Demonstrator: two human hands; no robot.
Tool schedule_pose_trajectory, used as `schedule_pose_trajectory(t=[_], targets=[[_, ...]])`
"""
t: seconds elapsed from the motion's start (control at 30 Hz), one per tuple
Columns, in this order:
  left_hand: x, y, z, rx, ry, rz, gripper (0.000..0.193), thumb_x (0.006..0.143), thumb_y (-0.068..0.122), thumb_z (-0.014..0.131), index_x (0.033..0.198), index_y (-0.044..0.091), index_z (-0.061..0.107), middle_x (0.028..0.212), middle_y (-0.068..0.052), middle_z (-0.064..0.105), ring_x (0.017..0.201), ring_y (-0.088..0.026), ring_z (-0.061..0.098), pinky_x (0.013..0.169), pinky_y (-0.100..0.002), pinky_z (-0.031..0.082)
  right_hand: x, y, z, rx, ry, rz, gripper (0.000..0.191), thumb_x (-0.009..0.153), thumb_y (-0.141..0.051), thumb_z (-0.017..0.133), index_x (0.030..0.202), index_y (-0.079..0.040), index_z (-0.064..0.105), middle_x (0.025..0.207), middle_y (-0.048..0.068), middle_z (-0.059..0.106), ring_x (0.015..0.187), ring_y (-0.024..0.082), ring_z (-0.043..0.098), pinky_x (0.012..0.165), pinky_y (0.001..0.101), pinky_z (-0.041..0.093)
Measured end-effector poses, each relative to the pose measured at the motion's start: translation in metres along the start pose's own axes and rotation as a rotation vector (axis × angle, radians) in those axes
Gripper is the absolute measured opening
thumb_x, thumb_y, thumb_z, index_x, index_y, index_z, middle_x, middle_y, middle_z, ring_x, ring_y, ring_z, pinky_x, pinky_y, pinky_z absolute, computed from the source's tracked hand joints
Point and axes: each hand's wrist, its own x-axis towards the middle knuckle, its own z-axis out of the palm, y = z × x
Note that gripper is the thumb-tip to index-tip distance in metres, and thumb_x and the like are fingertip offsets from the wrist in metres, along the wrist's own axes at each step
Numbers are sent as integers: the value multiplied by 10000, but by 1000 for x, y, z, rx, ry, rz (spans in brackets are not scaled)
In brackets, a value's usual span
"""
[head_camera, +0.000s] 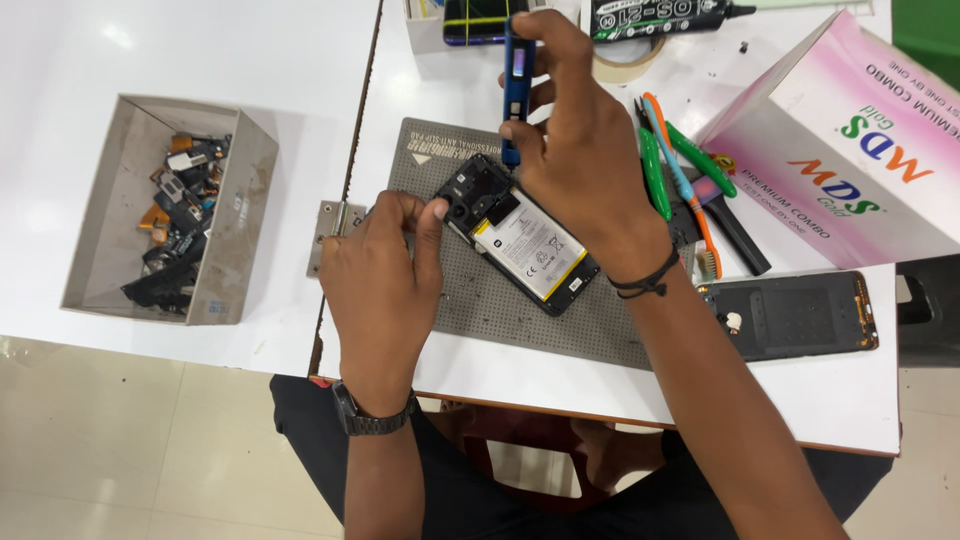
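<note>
The right hand (580, 150) is closed around an upright blue electric screwdriver (517, 85), tip down at the far-left corner of the opened phone (520, 235). The phone's long axis runs far-left to near-right; the left hand (385, 265) pinches that same corner from the left.

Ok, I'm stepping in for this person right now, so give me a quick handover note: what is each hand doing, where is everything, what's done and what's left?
Left hand: steadies the opened phone at its top corner, on the grey work mat.
Right hand: holds a blue electric screwdriver upright, tip down at the phone's upper end.
Done: back cover is off, lying to the right; battery exposed.
Left: the phone's internals remain in place.
Nearby: tweezers and a brush, cardboard box of spare parts on the left.
</note>
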Motion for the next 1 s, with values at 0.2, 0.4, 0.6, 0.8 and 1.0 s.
schedule_pose_trajectory(t=[0.2,0.4,0.6,0.8,1.0], targets=[[6,-9,1,-146,31,-7,170,996,195,712,929,47,660,740,-40,733,527,-185,634,518,-344,419,2,-10,-14,374,123,-15,839,1041,141,798,1506,-229,204,1325,118,629,1163,194,739,842,266,692],[8,-9,8,-321,16,-21,94,982,104,678,1028,22,675,830,-61,768,651,-183,726,570,-311,515,1,-29,-19,530,204,-25,863,1017,96,823,1490,-236,183,1317,165,596,1209,226,694,858,291,704],[12,-4,4,-345,31,-24,85,970,59,651,1037,13,676,845,-82,770,703,-235,743,601,-350,539,1,-35,-16,612,187,-27,812,1016,69,818,1495,-203,221,1303,171,588,1213,243,708,879,313,719],[14,-1,0,-336,35,-60,93,948,65,662,1020,24,705,796,-82,766,649,-242,733,565,-362,533,2,-41,-8,612,160,-49,780,985,71,788,1482,-172,239,1261,192,608,1192,270,701,899,345,699],[15,-3,-4,-351,44,-37,88,939,50,657,1004,24,709,802,-83,770,635,-245,732,565,-356,537,1,-43,-4,590,141,-58,790,973,99,776,1493,-174,247,1245,192,608,1186,272,703,890,343,701]])
